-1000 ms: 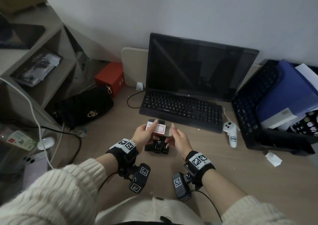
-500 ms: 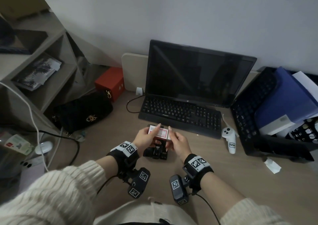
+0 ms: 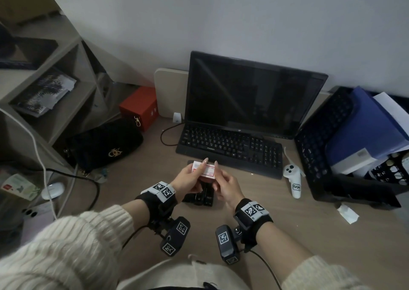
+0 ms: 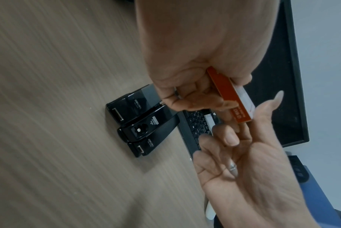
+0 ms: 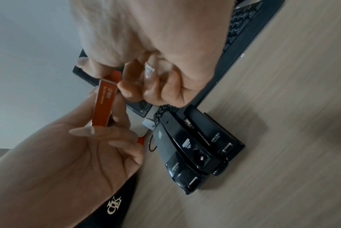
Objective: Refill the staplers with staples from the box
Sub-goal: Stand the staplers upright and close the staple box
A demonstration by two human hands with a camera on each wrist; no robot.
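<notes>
A small red-and-white staple box (image 3: 208, 171) is held in the air between both hands, just in front of the keyboard. My left hand (image 3: 190, 179) grips its left end, thumb on the top and fingers beneath. My right hand (image 3: 222, 182) pinches the right end with thumb and forefinger. In the left wrist view the box (image 4: 232, 95) shows its orange side, and in the right wrist view the box (image 5: 105, 101) stands on end. Three black staplers (image 3: 201, 197) lie side by side on the desk under the hands, closed (image 4: 140, 121) (image 5: 193, 148).
A black keyboard (image 3: 230, 148) and a dark monitor (image 3: 250, 94) stand right behind the hands. A white controller (image 3: 293, 179) lies to the right, next to a black file tray (image 3: 327, 156). A black handbag (image 3: 104, 145) and a red box (image 3: 139, 107) sit to the left.
My right hand has closed in on the right end of the box, which the left hand held alone before. The box has shifted slightly away from me; the staplers have not moved.
</notes>
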